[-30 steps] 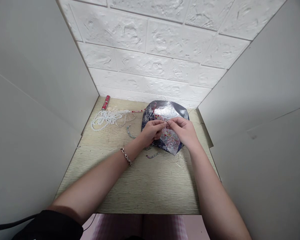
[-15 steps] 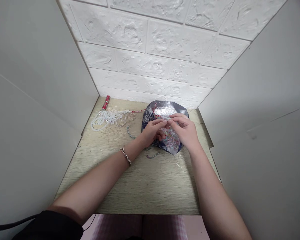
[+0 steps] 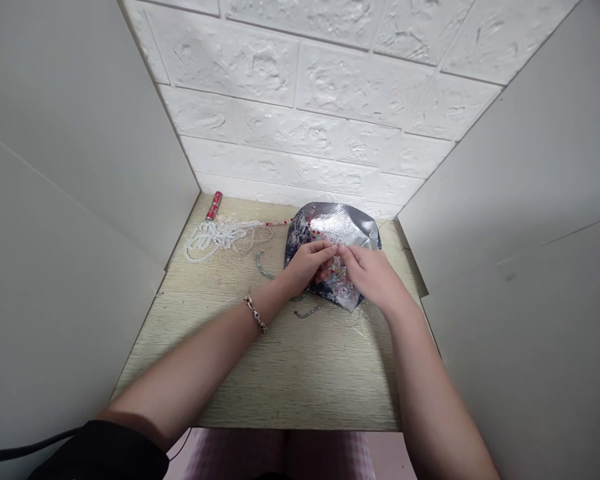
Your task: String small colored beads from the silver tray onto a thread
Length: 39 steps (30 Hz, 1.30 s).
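My 2 hands meet over the silver foil sheet (image 3: 337, 223), fingertip to fingertip. My left hand (image 3: 307, 263) comes in from the left with thumb and forefinger pressed together. My right hand (image 3: 375, 275) comes from the right, pinched the same way, and the 2 pinches touch above the middle of the sheet. Whatever sits between them is too small for me to make out.

The loose coloured beads (image 3: 341, 279) lie on the sheet right under that meeting point and a little toward me, partly hidden by my right fingers. Both hands are about equally close to them. The sheet's long axis runs away from me, with 1 pointed corner near my right wrist.

Well off to the left, on the wooden table (image 3: 290, 373), lie the white bead strands (image 3: 220, 235) and a red tube (image 3: 213, 205). A short beaded string (image 3: 307, 311) lies just beside the sheet's near edge.
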Available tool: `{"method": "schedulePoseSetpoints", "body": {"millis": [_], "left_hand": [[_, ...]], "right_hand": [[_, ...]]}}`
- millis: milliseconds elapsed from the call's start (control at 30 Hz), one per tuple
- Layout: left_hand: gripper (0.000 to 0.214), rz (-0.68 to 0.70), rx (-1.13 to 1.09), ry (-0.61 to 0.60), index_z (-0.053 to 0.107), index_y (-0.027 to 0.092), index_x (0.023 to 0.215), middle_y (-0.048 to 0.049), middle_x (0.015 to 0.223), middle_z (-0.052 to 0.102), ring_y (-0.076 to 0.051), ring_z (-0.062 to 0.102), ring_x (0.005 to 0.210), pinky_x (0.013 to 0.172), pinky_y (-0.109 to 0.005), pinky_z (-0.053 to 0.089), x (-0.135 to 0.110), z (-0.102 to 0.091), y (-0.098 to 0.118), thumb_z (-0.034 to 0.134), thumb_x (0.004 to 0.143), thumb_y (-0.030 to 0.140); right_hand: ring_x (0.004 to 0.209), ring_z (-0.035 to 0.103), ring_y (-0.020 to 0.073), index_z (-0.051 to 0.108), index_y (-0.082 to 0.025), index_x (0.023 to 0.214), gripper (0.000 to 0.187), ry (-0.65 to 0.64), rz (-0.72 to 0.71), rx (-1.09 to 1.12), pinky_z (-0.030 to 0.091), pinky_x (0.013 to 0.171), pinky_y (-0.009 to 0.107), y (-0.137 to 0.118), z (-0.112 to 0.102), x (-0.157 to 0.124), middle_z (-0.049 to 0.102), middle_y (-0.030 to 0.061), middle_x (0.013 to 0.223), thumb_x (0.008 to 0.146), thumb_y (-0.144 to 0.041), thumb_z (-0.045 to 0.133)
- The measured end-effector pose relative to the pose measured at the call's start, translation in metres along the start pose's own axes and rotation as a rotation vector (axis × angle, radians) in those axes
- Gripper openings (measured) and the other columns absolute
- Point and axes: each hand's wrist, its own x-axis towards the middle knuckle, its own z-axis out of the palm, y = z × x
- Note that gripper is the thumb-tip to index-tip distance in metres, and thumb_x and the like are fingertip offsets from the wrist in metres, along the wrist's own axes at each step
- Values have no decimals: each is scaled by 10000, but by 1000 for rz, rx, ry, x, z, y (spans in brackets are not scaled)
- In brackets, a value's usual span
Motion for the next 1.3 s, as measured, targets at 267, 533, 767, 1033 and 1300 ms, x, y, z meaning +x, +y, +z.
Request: {"method": "schedulePoseSetpoints", "body": {"millis": [267, 533, 767, 1033, 1300], "left_hand": [[222, -24, 23, -1, 498, 160, 686, 99, 381, 319, -18, 243, 286, 292, -162, 168, 0, 0, 1, 590, 715, 359], [224, -31, 26, 19, 484, 160, 670, 103, 406, 302, -10, 232, 288, 279, -157, 151, -2, 1, 3, 590, 714, 352], [200, -65, 16, 35, 465, 169, 666, 104, 414, 286, -13, 235, 292, 283, -153, 166, -1, 1, 4, 573, 730, 324], [164, -69, 16, 51, 479, 162, 659, 102, 405, 287, -13, 233, 287, 282, -150, 160, -1, 3, 5, 549, 744, 284], [157, -67, 55, 56, 481, 155, 661, 100, 390, 304, -16, 241, 281, 285, -152, 177, -1, 4, 3, 529, 760, 266]], "right_hand": [[390, 498, 164, 529, -223, 488, 597, -325, 284, 390, 389, 466, 325, 0, 2, -8, 541, 41, 421, 751, -705, 294], [720, 594, 246, 650, -245, 802, 591, -173, 276, 283, 432, 696, 388, 1, -6, -6, 653, 73, 752, 745, -712, 294], [903, 558, 284, 598, -220, 1047, 665, -137, 291, 168, 411, 796, 442, -1, -9, -5, 626, 105, 967, 788, -681, 195], [804, 548, 207, 602, -182, 859, 276, -142, 190, -28, 417, 726, 338, 5, -13, -2, 611, 70, 869, 799, -189, 332], [839, 571, 213, 626, -161, 523, 259, -394, 152, -191, 412, 739, 302, 1, -15, -2, 620, 89, 907, 574, 18, 446]]}}
